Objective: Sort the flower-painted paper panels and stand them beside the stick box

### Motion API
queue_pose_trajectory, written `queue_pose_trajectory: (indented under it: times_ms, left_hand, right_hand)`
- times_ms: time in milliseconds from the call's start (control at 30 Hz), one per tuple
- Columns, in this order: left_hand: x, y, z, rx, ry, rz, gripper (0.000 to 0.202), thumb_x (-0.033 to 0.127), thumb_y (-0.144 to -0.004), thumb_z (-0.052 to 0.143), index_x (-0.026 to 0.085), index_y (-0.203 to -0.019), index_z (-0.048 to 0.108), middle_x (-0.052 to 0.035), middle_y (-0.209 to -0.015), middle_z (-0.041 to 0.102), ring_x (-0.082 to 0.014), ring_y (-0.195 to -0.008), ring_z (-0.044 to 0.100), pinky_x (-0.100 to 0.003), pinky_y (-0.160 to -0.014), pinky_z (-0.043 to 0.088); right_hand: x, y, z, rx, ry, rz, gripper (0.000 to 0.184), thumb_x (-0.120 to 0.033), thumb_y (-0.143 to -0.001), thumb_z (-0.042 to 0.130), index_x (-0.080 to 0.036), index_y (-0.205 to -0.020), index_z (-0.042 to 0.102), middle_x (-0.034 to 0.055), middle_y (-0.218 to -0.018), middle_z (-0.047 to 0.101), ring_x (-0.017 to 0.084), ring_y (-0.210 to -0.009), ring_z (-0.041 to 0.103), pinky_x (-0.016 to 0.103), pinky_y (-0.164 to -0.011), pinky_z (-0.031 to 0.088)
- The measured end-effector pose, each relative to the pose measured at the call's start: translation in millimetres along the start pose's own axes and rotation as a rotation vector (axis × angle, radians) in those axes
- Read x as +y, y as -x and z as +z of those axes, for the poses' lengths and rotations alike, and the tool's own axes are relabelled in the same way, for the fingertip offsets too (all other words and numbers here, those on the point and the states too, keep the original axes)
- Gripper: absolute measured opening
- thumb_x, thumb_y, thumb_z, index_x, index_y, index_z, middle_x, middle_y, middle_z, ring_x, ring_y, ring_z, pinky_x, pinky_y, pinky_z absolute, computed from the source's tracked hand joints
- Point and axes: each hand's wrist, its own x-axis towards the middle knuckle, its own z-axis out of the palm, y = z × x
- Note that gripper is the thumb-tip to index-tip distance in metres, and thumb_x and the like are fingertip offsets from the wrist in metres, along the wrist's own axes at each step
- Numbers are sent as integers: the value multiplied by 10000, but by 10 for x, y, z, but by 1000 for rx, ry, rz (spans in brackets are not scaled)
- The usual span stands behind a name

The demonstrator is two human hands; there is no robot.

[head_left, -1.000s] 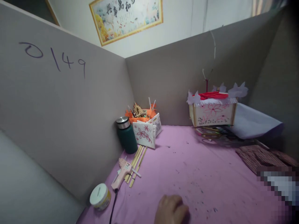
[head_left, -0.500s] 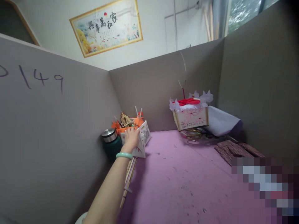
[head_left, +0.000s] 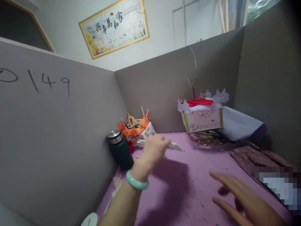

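Observation:
My left hand [head_left: 154, 149], with a pale green bangle [head_left: 136, 181] on the wrist, is closed on a white paper panel [head_left: 175, 145] and holds it flat above the pink table cover [head_left: 183, 179]. My right hand [head_left: 244, 201] hovers low at the front right, fingers stretched out, holding nothing. Behind my left hand stands an orange-trimmed box [head_left: 135, 133] stuffed with wooden sticks, with another flowered white panel leaning on it.
A dark green flask [head_left: 119, 149] stands by the left partition. At the back stands a paper lantern box [head_left: 203, 117] with red tassels, beside a roll of white paper [head_left: 242, 127]. Checked cloth [head_left: 256, 157] lies at the right. Grey partitions wall in three sides.
My left hand has lifted the white panel away from the orange box and drawn it toward the table's middle. My right hand has come into view at the front right.

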Motion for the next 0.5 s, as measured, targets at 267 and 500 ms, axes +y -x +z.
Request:
queue_pose_trajectory:
  times_ms: [267, 500]
  left_hand:
    - [454, -8, 415, 153, 398, 244, 357, 412, -793, 609, 248, -1110, 596, -40, -926, 645, -199, -874, 585, -313, -780, 433]
    - [-647, -4, 1129, 467, 548, -1030, 341, 364, -791, 521, 113, -1009, 596, -182, -989, 644, -317, -1007, 573, -440, -849, 422]
  right_hand:
    - [188, -634, 575, -81, -62, 112, 199, -328, -809, 467, -255, -859, 646, 38, -776, 666, 215, -671, 610, 284, -596, 452]
    - [191, -468, 704, 16, -151, 62, 199, -357, -878, 446, -211, -846, 577, 26, -759, 612, 167, -643, 549, 255, -594, 408]
